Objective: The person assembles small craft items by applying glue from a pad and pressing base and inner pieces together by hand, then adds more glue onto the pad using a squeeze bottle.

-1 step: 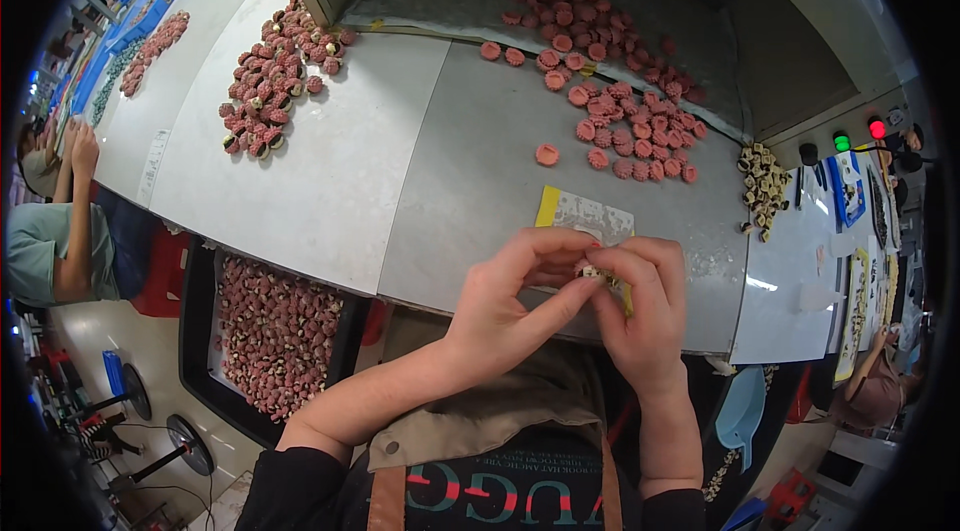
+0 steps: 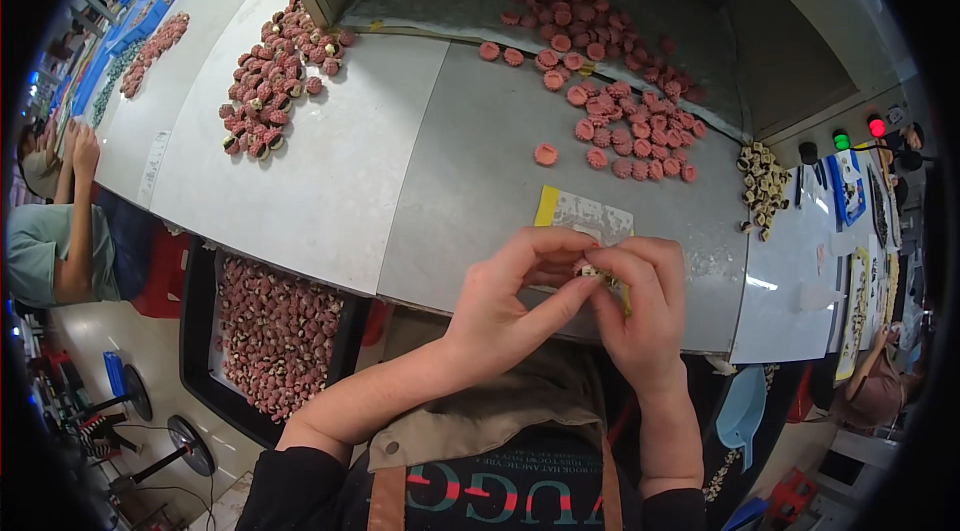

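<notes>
Above the table's front edge, my left hand (image 2: 510,301) and my right hand (image 2: 645,306) meet, fingertips pinched together. Between them is a small cream-and-dark piece (image 2: 588,272), mostly covered by the fingers. Just beyond my hands lies a whitish card with a yellow edge (image 2: 590,214). Past it are spread pink, ridged, cup-like shells (image 2: 640,136), one lone shell (image 2: 545,154) lying closer to me. To the right sits a heap of small cream-and-dark pieces (image 2: 763,183). At the left is a pile of dark-pink, bumpy pieces with cream and dark parts (image 2: 265,91).
A black bin (image 2: 200,331) full of pink-and-cream pieces stands below the table on the left. A light-blue dustpan (image 2: 740,406) is low at the right. A metal hood (image 2: 800,61) rises over the back. Other people sit at both sides, one in a green shirt (image 2: 60,246).
</notes>
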